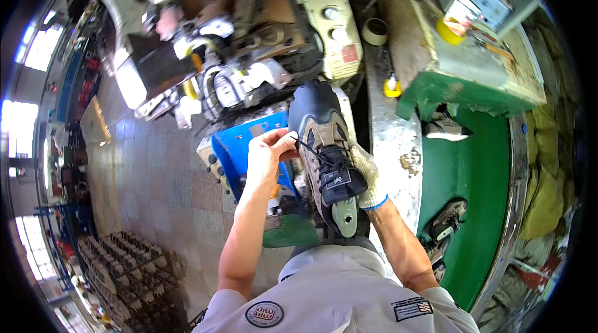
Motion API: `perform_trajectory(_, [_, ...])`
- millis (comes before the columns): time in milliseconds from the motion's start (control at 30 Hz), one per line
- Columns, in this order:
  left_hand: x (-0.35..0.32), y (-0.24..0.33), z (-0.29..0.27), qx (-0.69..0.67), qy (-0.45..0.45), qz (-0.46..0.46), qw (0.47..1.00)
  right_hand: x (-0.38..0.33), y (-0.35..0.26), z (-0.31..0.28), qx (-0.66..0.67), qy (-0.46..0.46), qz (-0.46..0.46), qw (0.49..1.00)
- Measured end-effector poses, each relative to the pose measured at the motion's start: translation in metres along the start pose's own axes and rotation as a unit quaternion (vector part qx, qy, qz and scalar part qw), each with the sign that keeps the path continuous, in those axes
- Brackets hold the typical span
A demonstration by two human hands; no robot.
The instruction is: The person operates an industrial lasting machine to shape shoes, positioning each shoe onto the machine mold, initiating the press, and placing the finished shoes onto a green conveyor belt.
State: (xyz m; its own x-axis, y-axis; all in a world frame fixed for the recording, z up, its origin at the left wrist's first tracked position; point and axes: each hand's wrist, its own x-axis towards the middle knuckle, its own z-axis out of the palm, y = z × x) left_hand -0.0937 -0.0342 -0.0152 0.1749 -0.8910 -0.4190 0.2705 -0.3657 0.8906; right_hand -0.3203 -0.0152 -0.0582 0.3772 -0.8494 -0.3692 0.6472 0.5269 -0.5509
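At the moment of inspection the person held a grey and brown shoe [325,159], mounted on a pale green last [346,215], at the centre of the view, toe pointing far and heel opening near the chest. The bare left hand [269,154] had thumb and forefinger pressed together on the black lace [311,149] at the upper eyelets. The gloved right hand [367,177] was wrapped around the right side of the upper; how firmly its fingers closed behind the shoe could not be told. Directly beneath and beyond the shoe stood a blue machine housing [240,146] and a crowded machine head [249,78] with exposed metal parts. In the inspector's judgement, the chief risk was the lace slipping from the bare pinch under tension, which would jerk that unprotected hand toward the machinery on the far side. A loose hold by the gloved hand could let the shoe twist on the last or drop onto the housing. To the right, the green conveyor surface [479,165] carried further shoes [445,127], near enough that a dropped shoe might be confused with them.
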Motion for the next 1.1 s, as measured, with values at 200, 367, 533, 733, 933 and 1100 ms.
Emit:
perform_trajectory(200, [0.002, -0.006, -0.081, -0.133, 0.116, 0.066, 0.982, 0.055, 0.043, 0.066, -0.100, 0.004, 0.020, 0.995])
perform_trajectory(367, [0.009, -0.003, -0.122, -0.168, 0.164, 0.114, 0.965, 0.084, 0.060, 0.117, -0.077, -0.037, 0.039, 0.996])
perform_trajectory(533, [0.028, 0.002, -0.141, -0.186, 0.165, 0.159, 0.955, 0.118, 0.080, 0.132, -0.065, -0.055, 0.020, 0.996])
perform_trajectory(733, [0.043, -0.010, -0.146, -0.182, 0.176, 0.147, 0.956, 0.146, 0.101, 0.141, -0.042, -0.060, -0.005, 0.997])
perform_trajectory(933, [0.043, -0.022, -0.134, -0.273, 0.095, -0.044, 0.956, 0.156, 0.118, 0.133, -0.067, -0.026, -0.017, 0.997])
perform_trajectory(1100, [0.051, -0.033, -0.142, -0.218, 0.068, 0.004, 0.974, 0.159, 0.128, 0.138, -0.046, 0.008, -0.031, 0.998])
